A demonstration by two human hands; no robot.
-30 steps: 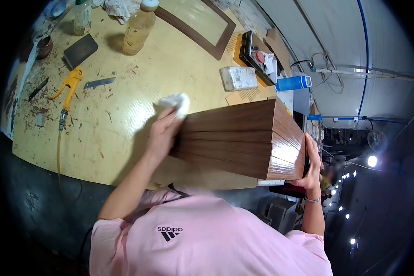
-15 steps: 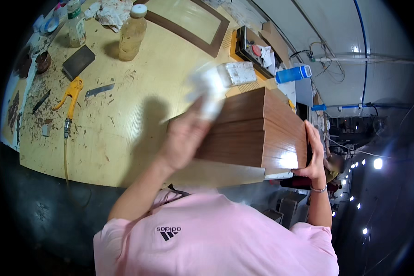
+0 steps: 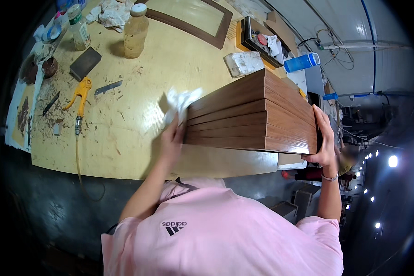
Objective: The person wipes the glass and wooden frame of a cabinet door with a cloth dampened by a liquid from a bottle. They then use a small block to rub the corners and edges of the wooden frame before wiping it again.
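Note:
A brown wood-grain block-shaped piece [image 3: 230, 120] with stepped lines along its front is held tilted above the near edge of the table. My left hand [image 3: 171, 140] is closed on a crumpled white wiping cloth [image 3: 181, 102], up against the piece's left end. At the right end, my right hand [image 3: 325, 138] grips the piece, fingers laid along its side and thumb at the lower edge. The piece's far side and underside are hidden.
On the yellow table [image 3: 138, 106] lie an orange air blow gun [image 3: 81, 97] with hose, a dark block [image 3: 85, 63], a metal blade [image 3: 108, 87] and a whitish block [image 3: 244, 63]. Bottles [image 3: 135, 34], a brown frame [image 3: 207, 34] and an open box [image 3: 262, 41] stand farther back.
My left hand and the cloth have swept from the top of the piece down to its left end. The piece has turned, showing more of its front. My right hand still holds the right end.

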